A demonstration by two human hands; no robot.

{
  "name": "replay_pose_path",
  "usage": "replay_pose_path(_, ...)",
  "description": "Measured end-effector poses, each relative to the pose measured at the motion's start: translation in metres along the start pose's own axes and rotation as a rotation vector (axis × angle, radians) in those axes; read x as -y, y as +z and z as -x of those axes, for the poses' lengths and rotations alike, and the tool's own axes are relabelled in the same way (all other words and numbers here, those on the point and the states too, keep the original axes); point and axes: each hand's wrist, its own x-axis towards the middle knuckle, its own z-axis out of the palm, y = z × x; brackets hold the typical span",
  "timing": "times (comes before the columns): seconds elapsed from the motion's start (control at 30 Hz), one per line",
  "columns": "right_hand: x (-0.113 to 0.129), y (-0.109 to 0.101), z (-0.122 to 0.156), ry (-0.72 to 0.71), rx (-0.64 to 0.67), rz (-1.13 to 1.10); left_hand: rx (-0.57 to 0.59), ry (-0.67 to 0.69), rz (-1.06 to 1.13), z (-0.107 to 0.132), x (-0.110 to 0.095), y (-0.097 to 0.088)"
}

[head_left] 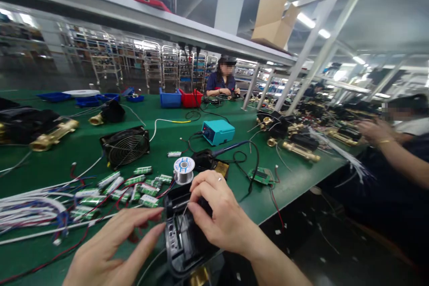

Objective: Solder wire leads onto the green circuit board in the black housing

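A black plastic housing [197, 257] lies open in front of me, with small parts along its inner left side and a brass fitting [200, 276] below it. Over the housing, my right hand [217, 214] is closed, thumb and finger pinching what looks like a thin wire [183, 215] that runs down inside. My left hand [114, 243] is at the housing's left rim, thumb and fingers apart; its fingertips are at the edge, and I cannot tell whether they press on it. Just beyond the housing stands a solder wire spool [184, 178].
Several green-and-white batteries [136, 179] and bundled wires [30, 214] lie left. Beyond are a fan [125, 146], a teal soldering station [218, 132], a soldering iron [231, 146] and a circuit board [262, 176]. Co-workers [221, 80] sit across and at right. A shelf [134, 18] hangs overhead.
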Motion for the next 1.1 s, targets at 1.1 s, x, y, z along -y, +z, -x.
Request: replay_pose_path(1.1,-0.125,-0.086,0.048,0.837,-0.642,0.292,0.106,0.18,0.207,-0.024,0.009,0.042)
